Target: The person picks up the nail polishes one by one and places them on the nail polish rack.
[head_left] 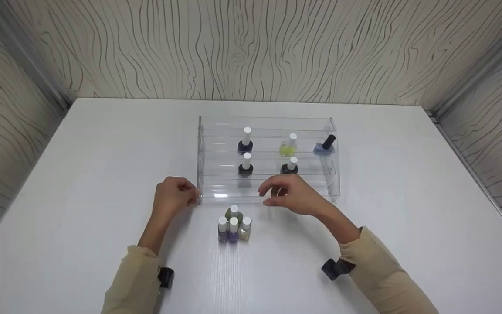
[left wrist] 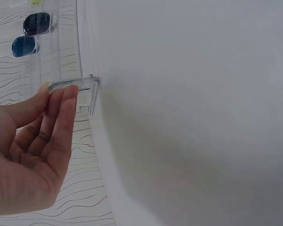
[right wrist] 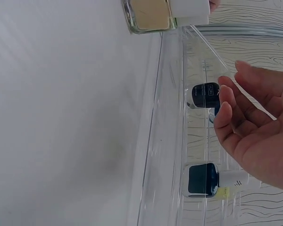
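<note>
Head view: my left hand is pinching the rack, my right hand hovering empty. I'm favouring gentle bracing, avoiding jolting bottles.

A white counter bears a clear tiered rack toward its far side, five nail polish bottles visible on the tiers; four white-capped bottles stand clustered on the near side, before the rack's left half.

Obstacles: rack wall pinched by your left hand; dark bottle just beyond your right hand; four-bottle cluster between both, nearer you. Passages: over lowest tier, between hands; tabletop, leftward of the left.
</note>
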Action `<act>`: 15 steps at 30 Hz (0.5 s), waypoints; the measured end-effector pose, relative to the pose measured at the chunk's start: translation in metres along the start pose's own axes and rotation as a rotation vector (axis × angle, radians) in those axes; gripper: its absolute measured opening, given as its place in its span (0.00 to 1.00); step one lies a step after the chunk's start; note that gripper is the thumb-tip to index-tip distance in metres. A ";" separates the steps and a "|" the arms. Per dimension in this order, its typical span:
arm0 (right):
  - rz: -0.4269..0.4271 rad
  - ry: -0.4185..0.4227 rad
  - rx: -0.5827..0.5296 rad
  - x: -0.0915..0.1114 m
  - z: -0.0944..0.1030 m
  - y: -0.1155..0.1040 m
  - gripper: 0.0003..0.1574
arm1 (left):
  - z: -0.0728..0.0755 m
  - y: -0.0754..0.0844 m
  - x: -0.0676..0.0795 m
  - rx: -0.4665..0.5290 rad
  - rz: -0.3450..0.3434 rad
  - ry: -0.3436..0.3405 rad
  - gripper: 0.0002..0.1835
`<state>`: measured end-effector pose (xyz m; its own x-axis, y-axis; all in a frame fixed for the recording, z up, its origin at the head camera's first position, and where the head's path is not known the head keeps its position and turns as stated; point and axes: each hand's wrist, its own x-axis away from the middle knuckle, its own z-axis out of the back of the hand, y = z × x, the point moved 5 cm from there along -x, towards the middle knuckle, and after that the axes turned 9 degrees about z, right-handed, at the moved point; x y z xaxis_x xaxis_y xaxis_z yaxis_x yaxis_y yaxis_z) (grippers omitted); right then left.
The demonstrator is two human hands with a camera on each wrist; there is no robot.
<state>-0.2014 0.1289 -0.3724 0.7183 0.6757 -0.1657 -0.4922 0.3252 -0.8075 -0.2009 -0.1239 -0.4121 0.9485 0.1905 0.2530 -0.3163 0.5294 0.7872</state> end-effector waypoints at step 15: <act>0.012 -0.097 -0.042 0.000 -0.028 -0.001 0.12 | 0.000 0.000 0.000 -0.004 0.006 0.010 0.04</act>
<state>-0.1874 0.1104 -0.3873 0.6605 0.7409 -0.1216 -0.4778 0.2899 -0.8293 -0.2012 -0.1240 -0.4123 0.9464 0.2019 0.2521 -0.3220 0.5314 0.7835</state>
